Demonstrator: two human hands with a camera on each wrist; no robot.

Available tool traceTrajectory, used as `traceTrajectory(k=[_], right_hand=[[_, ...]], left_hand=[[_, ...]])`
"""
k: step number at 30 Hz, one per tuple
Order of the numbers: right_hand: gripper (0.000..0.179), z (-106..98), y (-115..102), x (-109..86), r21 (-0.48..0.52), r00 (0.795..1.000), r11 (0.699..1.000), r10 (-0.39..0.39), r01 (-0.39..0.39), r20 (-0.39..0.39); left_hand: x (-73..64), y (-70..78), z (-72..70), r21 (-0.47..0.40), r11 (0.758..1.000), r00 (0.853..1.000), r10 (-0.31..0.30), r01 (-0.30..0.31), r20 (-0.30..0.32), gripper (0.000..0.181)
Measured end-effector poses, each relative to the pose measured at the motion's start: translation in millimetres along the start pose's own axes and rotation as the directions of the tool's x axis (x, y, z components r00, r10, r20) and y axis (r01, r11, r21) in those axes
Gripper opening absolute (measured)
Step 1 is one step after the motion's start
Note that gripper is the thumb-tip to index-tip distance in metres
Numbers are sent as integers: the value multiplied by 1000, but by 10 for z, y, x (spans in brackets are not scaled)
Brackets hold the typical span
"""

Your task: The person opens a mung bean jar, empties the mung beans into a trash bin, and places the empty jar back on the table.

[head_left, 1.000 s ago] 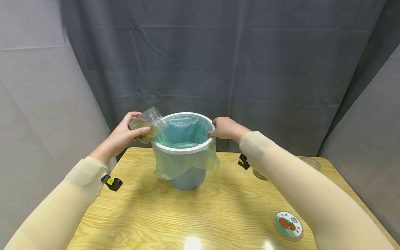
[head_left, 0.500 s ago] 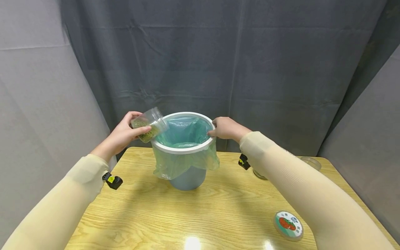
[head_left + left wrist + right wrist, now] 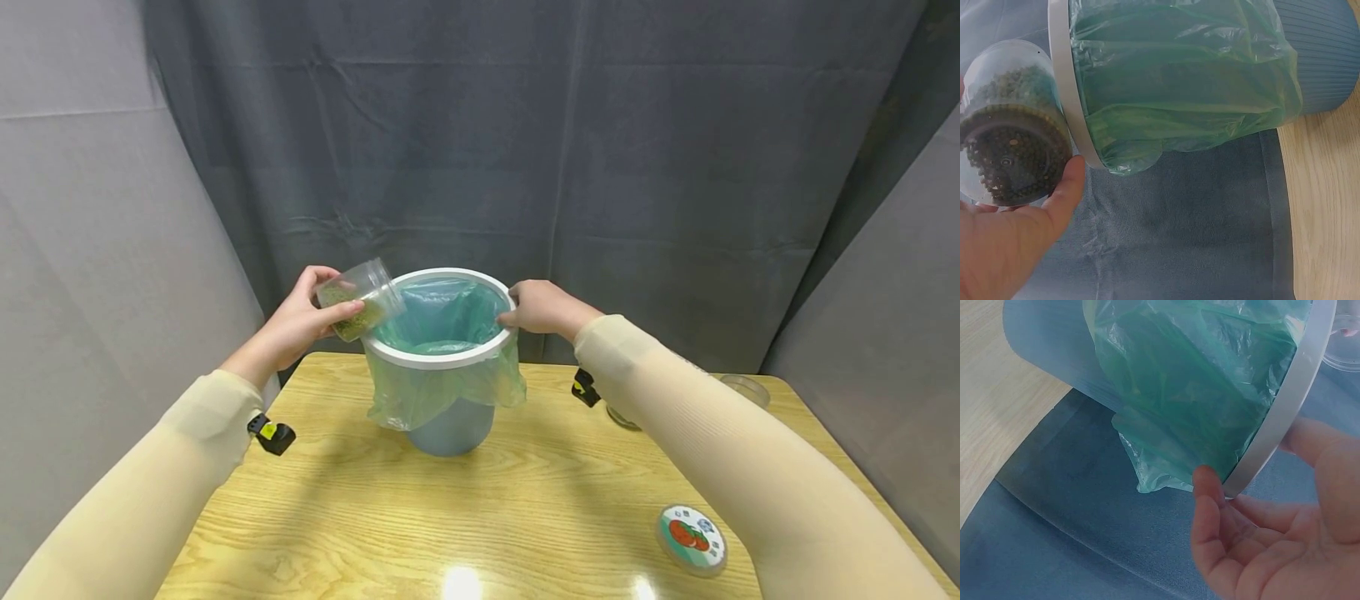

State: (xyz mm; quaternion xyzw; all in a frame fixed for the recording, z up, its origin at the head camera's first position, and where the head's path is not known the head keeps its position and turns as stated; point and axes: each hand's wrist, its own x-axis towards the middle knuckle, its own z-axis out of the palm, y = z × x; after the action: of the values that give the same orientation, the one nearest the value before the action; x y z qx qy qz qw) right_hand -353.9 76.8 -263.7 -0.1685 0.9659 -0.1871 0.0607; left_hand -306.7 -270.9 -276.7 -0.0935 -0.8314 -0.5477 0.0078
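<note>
My left hand [image 3: 300, 325] grips a clear plastic jar [image 3: 378, 287], its fingers and thumb around the sides. Small greenish beans [image 3: 1013, 159] lie in the jar, heaped toward its base. The lidless jar is tilted, its mouth at the left rim of a grey-blue trash can [image 3: 450, 431]. A translucent green trash bag [image 3: 435, 396] lines the can and hangs over the outside, below the white rim ring [image 3: 442, 362]. At the right side, my right hand [image 3: 551, 308] holds that rim, thumb on one side and fingers on the other.
A round lid [image 3: 692, 540] with a red tomato picture lies at the front right of the wooden table [image 3: 465, 517]. A clear round container [image 3: 746, 387] stands at the back right, partly behind the right sleeve. Another round object [image 3: 622, 419] shows beside that sleeve. Dark curtain [image 3: 480, 142] hangs behind.
My left hand and the jar have shifted very slightly right, toward the can's opening. My right hand and the trash can stay in place.
</note>
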Motion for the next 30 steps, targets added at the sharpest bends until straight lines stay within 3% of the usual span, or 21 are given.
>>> traceTrajectory(k=[30], right_hand=[[50, 21, 4, 7, 5, 1000, 1000, -11, 11, -13]], left_hand=[[1, 37, 15, 105, 994, 1000, 4, -2, -21, 76]])
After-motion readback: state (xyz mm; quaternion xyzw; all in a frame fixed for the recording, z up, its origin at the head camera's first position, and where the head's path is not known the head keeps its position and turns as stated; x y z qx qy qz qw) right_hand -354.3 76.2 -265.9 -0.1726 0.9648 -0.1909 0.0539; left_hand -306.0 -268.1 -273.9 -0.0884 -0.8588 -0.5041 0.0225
